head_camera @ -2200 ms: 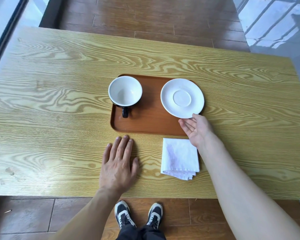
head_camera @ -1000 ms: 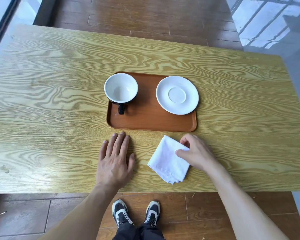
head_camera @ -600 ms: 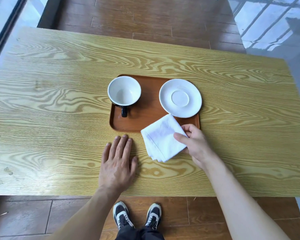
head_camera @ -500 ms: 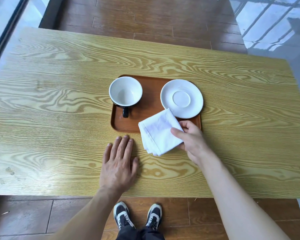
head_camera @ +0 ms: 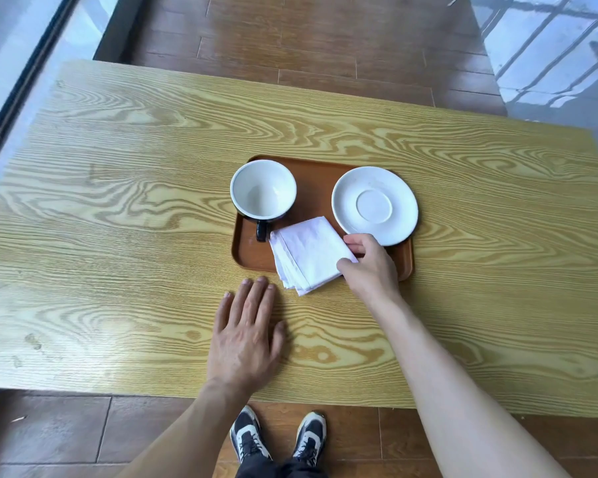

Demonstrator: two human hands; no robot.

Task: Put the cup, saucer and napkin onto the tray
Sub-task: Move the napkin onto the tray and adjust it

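Note:
A brown tray (head_camera: 316,188) lies in the middle of the wooden table. On its left stands a cup (head_camera: 263,191), white inside and black outside, its handle pointing toward me. A white saucer (head_camera: 374,205) sits on the tray's right side, overhanging the right rim slightly. My right hand (head_camera: 370,267) pinches the right corner of a folded white napkin (head_camera: 308,255), which lies across the tray's near rim with its lower corner sticking out over the table. My left hand (head_camera: 247,331) rests flat on the table just in front of the tray, fingers spread.
The table (head_camera: 118,201) is yellow wood grain, with its near edge close to my body. Beyond it and below it is brown plank floor. My shoes (head_camera: 278,439) show under the near edge.
My right hand left the saucer on the tray, picked the napkin up off the table and carried it forward and left onto the tray's near rim. My left hand stayed flat.

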